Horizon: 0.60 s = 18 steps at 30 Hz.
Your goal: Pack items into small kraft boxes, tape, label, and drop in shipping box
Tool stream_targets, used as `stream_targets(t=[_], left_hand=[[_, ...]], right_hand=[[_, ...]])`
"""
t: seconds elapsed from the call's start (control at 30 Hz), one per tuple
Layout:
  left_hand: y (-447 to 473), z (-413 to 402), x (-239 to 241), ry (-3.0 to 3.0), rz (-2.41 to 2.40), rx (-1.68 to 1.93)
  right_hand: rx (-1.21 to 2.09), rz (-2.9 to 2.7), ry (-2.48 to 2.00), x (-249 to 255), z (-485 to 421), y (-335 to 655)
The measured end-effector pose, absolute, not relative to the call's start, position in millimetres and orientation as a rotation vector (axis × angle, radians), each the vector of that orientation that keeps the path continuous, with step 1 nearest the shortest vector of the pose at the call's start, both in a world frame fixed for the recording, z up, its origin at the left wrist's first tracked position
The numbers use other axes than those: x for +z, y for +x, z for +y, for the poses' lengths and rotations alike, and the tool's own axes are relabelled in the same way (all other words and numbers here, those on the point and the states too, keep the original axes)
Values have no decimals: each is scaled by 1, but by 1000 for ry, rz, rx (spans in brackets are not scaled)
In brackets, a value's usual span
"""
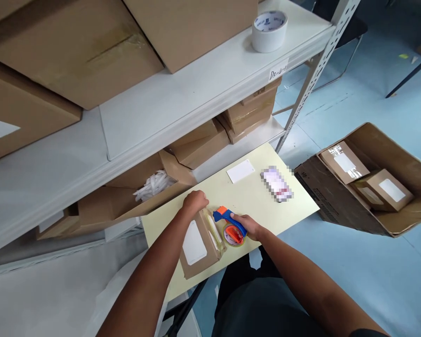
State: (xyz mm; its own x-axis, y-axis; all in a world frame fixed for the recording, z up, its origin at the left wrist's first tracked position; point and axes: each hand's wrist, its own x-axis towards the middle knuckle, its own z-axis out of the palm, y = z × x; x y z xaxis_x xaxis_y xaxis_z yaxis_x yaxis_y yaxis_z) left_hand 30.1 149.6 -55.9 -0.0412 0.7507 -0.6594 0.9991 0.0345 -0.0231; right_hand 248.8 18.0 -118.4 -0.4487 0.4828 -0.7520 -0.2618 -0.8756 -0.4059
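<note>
A small cardboard box [192, 269] with a white label lies on the pale yellow table [266, 217], clear tape along its right side. At the box's far end my left hand [195, 201] is curled closed. Whatever its fingers may hold is hidden. To the right of the box, my right hand [250, 225] grips a blue and orange tape dispenser [239, 223] with a tape roll in it. The dispenser's orange head is close to the taped side; I cannot tell whether they touch.
Further along the table lie a white card [240, 171] and a blurred-out phone-like item [277, 183]. A large open carton [340, 196] with smaller boxes stands right. Beyond the table is a shelf rack [196, 93] with cartons and a white tape roll [269, 40].
</note>
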Motion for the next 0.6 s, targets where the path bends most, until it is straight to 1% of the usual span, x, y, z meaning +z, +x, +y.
stream_targets(t=[0.2,0.4,0.6], left_hand=[[37,154,-71,1828,1838,-866],[26,160,-86,1747,1847,-1000],[13,159,-89,1674,1884,-1039]], right_hand=[[2455,-146,-1176,-123,17,235],[2508,-111,-1222,-127,19,222],[2528,-138,-1276,-127,30,220]])
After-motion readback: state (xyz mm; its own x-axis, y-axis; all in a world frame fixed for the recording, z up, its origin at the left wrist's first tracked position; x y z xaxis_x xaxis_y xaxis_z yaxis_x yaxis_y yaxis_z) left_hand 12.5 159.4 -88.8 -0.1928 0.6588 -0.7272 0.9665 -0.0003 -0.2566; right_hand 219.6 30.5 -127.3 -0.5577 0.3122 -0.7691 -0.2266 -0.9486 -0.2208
